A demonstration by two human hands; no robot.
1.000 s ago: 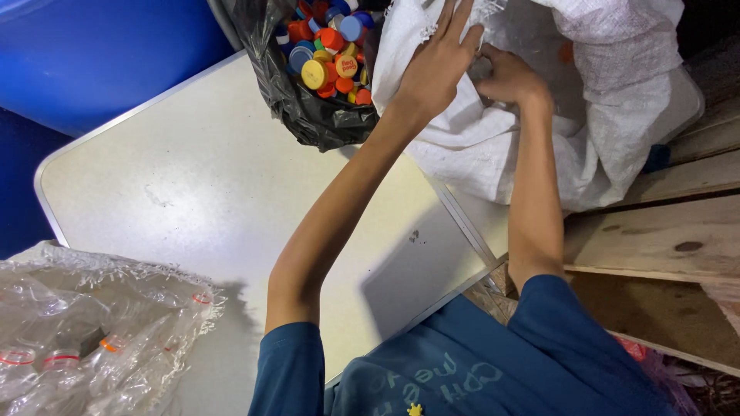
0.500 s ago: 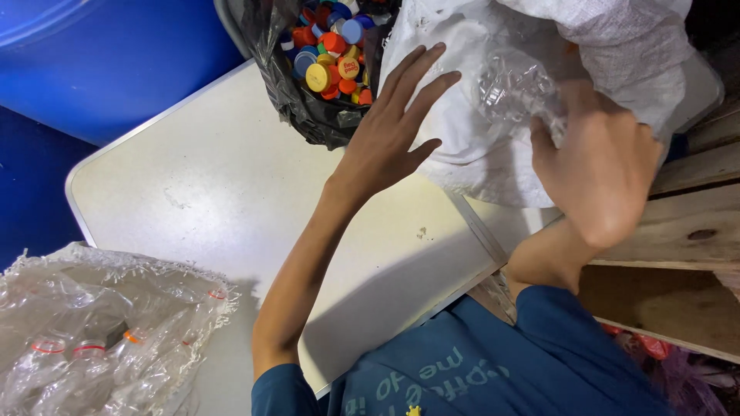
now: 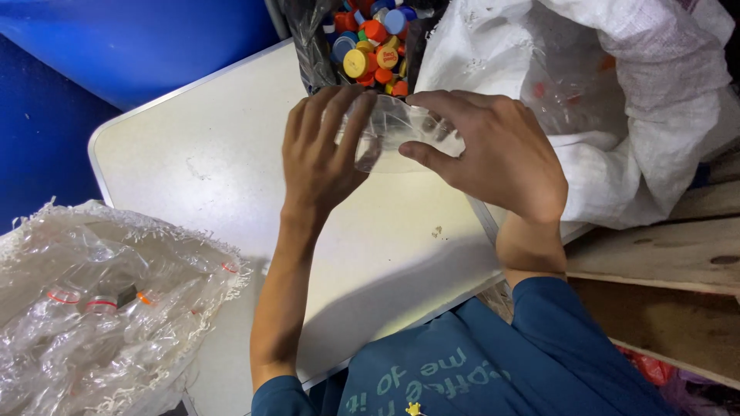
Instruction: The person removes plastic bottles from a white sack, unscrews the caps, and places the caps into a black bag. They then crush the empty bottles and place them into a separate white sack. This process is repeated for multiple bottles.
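Observation:
A clear, crumpled plastic bottle (image 3: 393,135) is held over the white table (image 3: 208,177) between both hands. My left hand (image 3: 320,150) wraps its left end, fingers spread across it. Gripping the bottle's right side is my right hand (image 3: 493,150). Just behind the bottle, a black bag (image 3: 316,46) holds several coloured bottle caps (image 3: 370,46). A white woven sack (image 3: 617,100) containing more clear bottles lies open at the right.
A clear bag of flattened bottles (image 3: 100,308) sits at the lower left on the table. A blue barrel (image 3: 146,38) stands beyond the table's far edge. Wooden planks (image 3: 655,254) lie at the right, below the sack.
My right hand came out of the white sack with a clear bottle and moved left over the table. My left hand drew back from the sack and closed on the bottle.

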